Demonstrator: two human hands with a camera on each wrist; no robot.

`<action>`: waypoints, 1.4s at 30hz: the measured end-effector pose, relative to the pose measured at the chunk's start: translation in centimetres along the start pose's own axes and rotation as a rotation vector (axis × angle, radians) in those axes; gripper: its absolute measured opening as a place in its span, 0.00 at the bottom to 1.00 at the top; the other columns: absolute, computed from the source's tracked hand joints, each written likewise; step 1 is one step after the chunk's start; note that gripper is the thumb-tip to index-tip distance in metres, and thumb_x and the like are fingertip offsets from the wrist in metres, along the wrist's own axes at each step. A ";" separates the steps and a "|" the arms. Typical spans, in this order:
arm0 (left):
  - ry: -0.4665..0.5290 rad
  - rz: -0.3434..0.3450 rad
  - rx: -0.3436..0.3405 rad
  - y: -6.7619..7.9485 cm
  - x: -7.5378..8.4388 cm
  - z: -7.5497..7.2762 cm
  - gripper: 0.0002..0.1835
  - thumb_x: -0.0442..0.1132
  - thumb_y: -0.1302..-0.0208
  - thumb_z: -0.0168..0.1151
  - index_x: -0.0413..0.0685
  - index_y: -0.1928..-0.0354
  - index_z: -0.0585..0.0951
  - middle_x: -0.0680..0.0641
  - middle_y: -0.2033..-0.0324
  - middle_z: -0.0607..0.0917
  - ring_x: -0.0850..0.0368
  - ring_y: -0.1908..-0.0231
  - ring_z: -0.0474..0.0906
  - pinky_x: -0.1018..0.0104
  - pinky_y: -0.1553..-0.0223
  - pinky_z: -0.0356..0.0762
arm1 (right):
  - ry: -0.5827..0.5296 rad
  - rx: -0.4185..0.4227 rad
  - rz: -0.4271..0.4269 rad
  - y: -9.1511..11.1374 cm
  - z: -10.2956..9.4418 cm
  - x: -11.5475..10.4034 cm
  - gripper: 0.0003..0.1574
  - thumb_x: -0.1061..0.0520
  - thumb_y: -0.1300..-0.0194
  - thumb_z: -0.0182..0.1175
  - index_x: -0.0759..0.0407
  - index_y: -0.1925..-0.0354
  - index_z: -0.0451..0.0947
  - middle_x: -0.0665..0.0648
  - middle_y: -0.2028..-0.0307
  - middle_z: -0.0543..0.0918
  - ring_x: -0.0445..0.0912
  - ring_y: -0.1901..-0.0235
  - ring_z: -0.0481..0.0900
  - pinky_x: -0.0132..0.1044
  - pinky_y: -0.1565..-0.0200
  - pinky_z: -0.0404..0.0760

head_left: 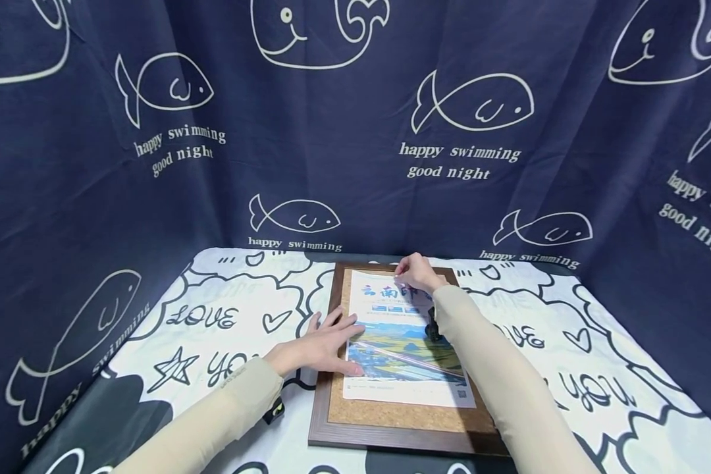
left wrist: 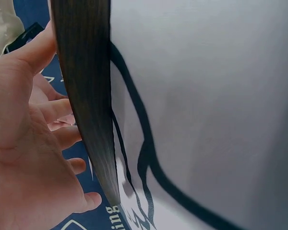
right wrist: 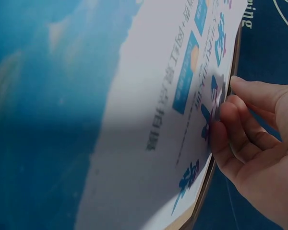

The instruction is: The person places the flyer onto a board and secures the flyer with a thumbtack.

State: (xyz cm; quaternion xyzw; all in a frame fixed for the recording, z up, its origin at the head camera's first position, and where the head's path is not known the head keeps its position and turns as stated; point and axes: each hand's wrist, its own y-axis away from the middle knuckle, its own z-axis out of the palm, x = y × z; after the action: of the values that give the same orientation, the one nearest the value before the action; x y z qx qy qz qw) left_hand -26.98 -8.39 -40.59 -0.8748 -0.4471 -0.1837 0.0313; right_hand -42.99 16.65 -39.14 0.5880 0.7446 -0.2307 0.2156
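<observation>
A printed poster [head_left: 404, 329] with blue lettering and a landscape picture lies on a wood-framed corkboard [head_left: 391, 416]. My left hand [head_left: 320, 349] rests spread over the board's left side, its fingertips on the poster's left edge. In the left wrist view, the left hand [left wrist: 38, 129] shows beside the dark frame [left wrist: 89, 96]. At the top of the poster, my right hand [head_left: 417, 273] has its fingers bent and fingertips together, pinching something small and pale; I cannot tell what it is. The right hand [right wrist: 259, 129] touches the poster [right wrist: 134, 105] near its lettering in the right wrist view.
The board lies on a white cloth [head_left: 225, 316] with black outlines and words. Behind it and at both sides hangs a navy curtain [head_left: 355, 151] with fish drawings. A small black device [head_left: 274, 411] is at the left wrist, another [head_left: 432, 326] at the right.
</observation>
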 end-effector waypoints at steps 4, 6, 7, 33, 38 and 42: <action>0.004 0.009 -0.004 -0.1 0.1 0.0 0.45 0.67 0.42 0.60 0.57 0.27 0.60 0.47 0.24 0.54 0.43 0.23 0.36 0.31 0.31 0.34 | 0.048 0.009 -0.011 0.0 0.2 -0.1 0.04 0.68 0.46 0.65 0.68 0.68 0.83 0.56 0.75 0.83 0.42 0.78 0.74 0.28 0.75 0.71; 0.000 0.012 -0.006 0.0 0.2 -0.1 0.45 0.67 0.42 0.59 0.57 0.27 0.60 0.47 0.24 0.54 0.43 0.23 0.36 0.31 0.31 0.34 | 0.065 0.010 -0.006 0.0 0.2 -0.2 0.04 0.68 0.46 0.65 0.67 0.68 0.83 0.57 0.73 0.83 0.44 0.74 0.74 0.29 0.71 0.71; -0.002 0.012 -0.007 0.0 0.2 -0.1 0.45 0.68 0.42 0.59 0.57 0.27 0.60 0.47 0.24 0.54 0.43 0.23 0.36 0.31 0.31 0.34 | 0.072 0.009 -0.004 0.0 0.2 -0.2 0.03 0.68 0.46 0.65 0.67 0.68 0.83 0.57 0.73 0.84 0.45 0.73 0.75 0.30 0.69 0.72; 0.001 -0.004 -0.011 0.0 0.2 -0.3 0.45 0.67 0.42 0.60 0.57 0.27 0.60 0.47 0.24 0.53 0.43 0.23 0.36 0.30 0.31 0.35 | 0.100 0.006 -0.048 -0.3 0.3 -0.3 0.05 0.64 0.43 0.64 0.65 0.68 0.86 0.61 0.69 0.87 0.48 0.70 0.77 0.34 0.65 0.74; 0.010 -0.003 -0.013 0.1 0.2 -0.3 0.45 0.67 0.42 0.60 0.57 0.27 0.60 0.47 0.24 0.54 0.43 0.23 0.36 0.30 0.31 0.35 | 0.088 -0.009 -0.024 -0.2 0.4 -0.3 0.05 0.65 0.41 0.64 0.65 0.67 0.86 0.62 0.65 0.87 0.49 0.67 0.78 0.39 0.60 0.76; 0.010 -0.003 -0.007 0.0 0.1 -0.2 0.45 0.67 0.43 0.60 0.57 0.27 0.61 0.47 0.24 0.54 0.43 0.23 0.36 0.30 0.31 0.36 | 0.066 -0.001 -0.016 -0.2 0.5 -0.2 0.04 0.65 0.42 0.65 0.65 0.67 0.86 0.62 0.64 0.87 0.50 0.65 0.78 0.42 0.57 0.77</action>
State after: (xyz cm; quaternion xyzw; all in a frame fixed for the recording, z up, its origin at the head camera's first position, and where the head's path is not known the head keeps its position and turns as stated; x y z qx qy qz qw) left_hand -26.95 -8.37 -40.38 -0.8733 -0.4477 -0.1898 0.0304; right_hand -43.17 16.19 -39.38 0.5894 0.7561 -0.2125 0.1892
